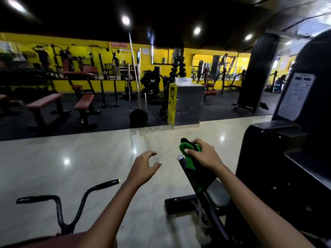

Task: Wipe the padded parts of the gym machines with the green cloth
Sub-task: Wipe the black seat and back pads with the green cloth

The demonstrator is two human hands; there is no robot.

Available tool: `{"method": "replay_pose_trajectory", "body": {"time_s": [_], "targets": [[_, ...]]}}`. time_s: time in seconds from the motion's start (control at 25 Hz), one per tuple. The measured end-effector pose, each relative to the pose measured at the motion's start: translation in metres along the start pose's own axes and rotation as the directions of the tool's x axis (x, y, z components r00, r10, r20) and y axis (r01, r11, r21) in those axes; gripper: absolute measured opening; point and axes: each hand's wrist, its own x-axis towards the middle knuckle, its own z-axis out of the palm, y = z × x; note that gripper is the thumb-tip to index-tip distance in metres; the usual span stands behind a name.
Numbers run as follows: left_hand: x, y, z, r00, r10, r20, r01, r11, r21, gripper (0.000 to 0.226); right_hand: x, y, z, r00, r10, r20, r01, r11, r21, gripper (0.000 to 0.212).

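Note:
My right hand [204, 155] grips the green cloth [190, 158] and presses it over the top of a black padded part of the machine, beside a bar with a chrome end [180, 157]. The cloth hangs down over the pad towards the black seat cushion [217, 195]. My left hand [144, 168] hovers in the air to the left of the bar, fingers spread and loosely curved, holding nothing.
A big black machine housing [286, 158] with a white instruction label [295, 96] stands on the right. Black bike handlebars [71, 203] rise at the lower left. Glossy floor [80, 158] lies ahead; red benches [44, 102] and a pillar box [186, 104] stand beyond.

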Motion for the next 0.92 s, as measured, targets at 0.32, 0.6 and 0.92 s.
{"method": "replay_pose_trajectory", "body": {"time_s": [0.32,0.6,0.92], "targets": [[0.109,-0.038,0.007,1.000,-0.011,-0.016,0.012,1.000,0.029,0.038,0.130,0.001,0.022,0.999,-0.050,0.012,0.050,0.998,0.032,0.032],[0.202,-0.057,0.041,1.000,-0.021,0.001,0.021,1.000,0.004,0.040,0.211,0.025,0.037,1.000,0.003,-0.004,-0.003,0.998,0.061,0.028],[0.339,-0.104,0.096,0.983,0.096,0.155,-0.090,0.995,-0.050,0.037,0.310,0.065,0.052,0.977,0.176,-0.116,-0.177,0.984,-0.001,0.031]]}}
